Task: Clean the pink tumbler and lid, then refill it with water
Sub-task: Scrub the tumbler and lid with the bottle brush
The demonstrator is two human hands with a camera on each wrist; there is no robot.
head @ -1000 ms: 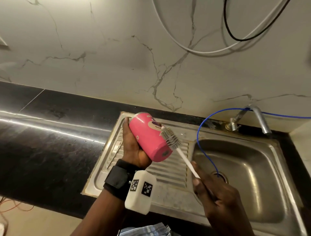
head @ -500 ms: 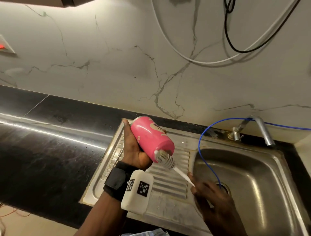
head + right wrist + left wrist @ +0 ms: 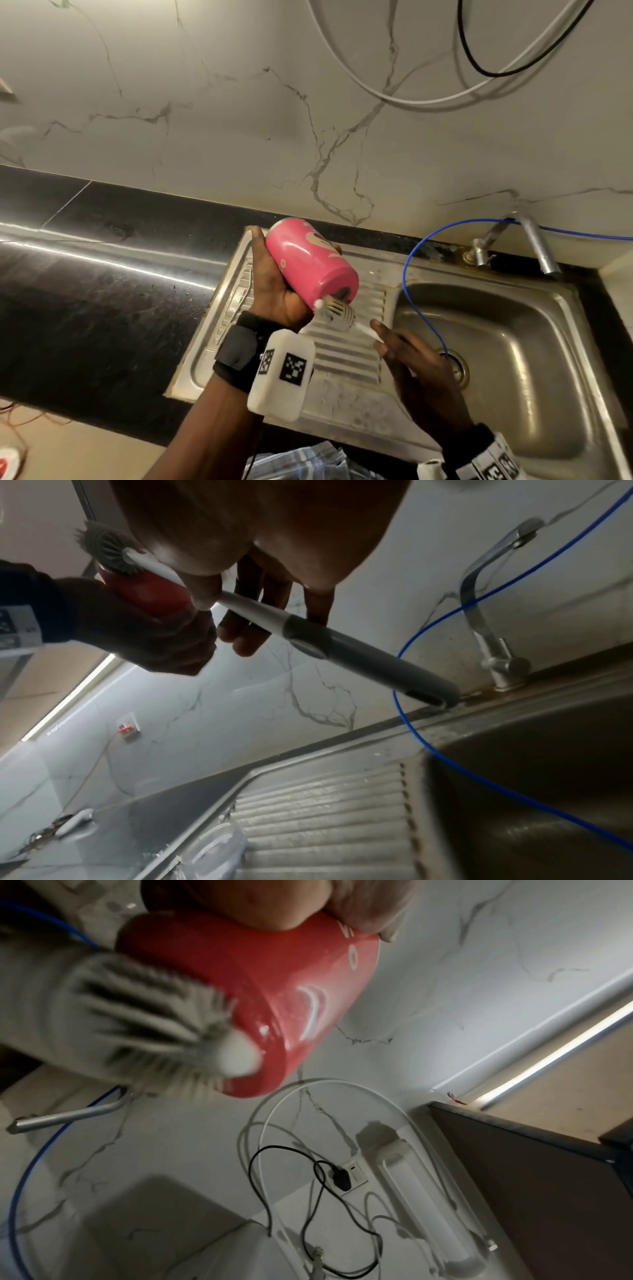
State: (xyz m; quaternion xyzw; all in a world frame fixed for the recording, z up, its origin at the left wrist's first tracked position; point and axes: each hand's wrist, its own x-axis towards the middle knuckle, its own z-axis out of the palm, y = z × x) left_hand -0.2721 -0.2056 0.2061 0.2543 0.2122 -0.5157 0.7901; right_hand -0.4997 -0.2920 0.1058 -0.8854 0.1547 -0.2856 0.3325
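Note:
My left hand (image 3: 274,291) grips the pink tumbler (image 3: 308,260) above the sink's drainboard, tilted with one end toward me and to the right. In the left wrist view the tumbler (image 3: 260,993) fills the top. My right hand (image 3: 411,370) holds a bottle brush (image 3: 337,311) by its white and grey handle (image 3: 308,631). The grey bristle head (image 3: 143,1026) lies against the tumbler's lower near rim. No water runs from the tap (image 3: 534,246). A clear round piece, perhaps the lid (image 3: 212,850), lies on the drainboard edge.
The steel sink (image 3: 496,377) has a basin at the right and a ribbed drainboard (image 3: 346,353) at the left. A blue tube (image 3: 411,274) drops from the wall into the drain. Black countertop (image 3: 102,291) stretches to the left. White and black cables (image 3: 479,78) hang on the marble wall.
The brush head has moved from the tumbler's upper side down to its lower near rim. My right hand has shifted left, closer to the tumbler. The tumbler has tilted slightly.

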